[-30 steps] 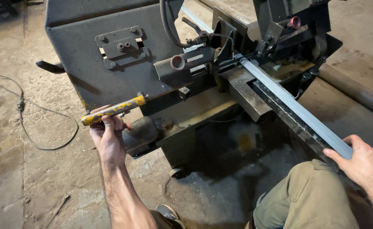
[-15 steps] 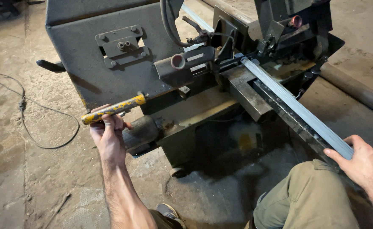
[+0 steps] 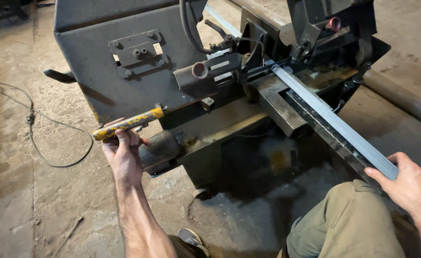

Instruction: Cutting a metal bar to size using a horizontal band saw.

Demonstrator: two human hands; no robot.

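My left hand (image 3: 124, 155) closes its grip around the near end of a chipped yellow lever handle (image 3: 128, 123), fingers curled over the top and thumb below; the handle juts out to the left from the front lower edge of a dark grey steel band-saw machine (image 3: 124, 81) that stands on the concrete floor (image 3: 24, 191). My right hand (image 3: 411, 184) lies on the near end of a long, pale grey ribbed metal bar (image 3: 332, 122), thumb and fingers resting along its edge rather than fully wrapped; I cannot tell how firmly it clamps. The bar runs diagonally from my right hand up into the saw's vise (image 3: 272, 98), lying on the dark feed rail (image 3: 315, 125) beside it. A black cable (image 3: 36, 143) loops over the floor to the left of the machine. My olive-green trouser knee (image 3: 349, 224) sits just below the right hand, and a rusty pipe (image 3: 401, 98) lies at far right.
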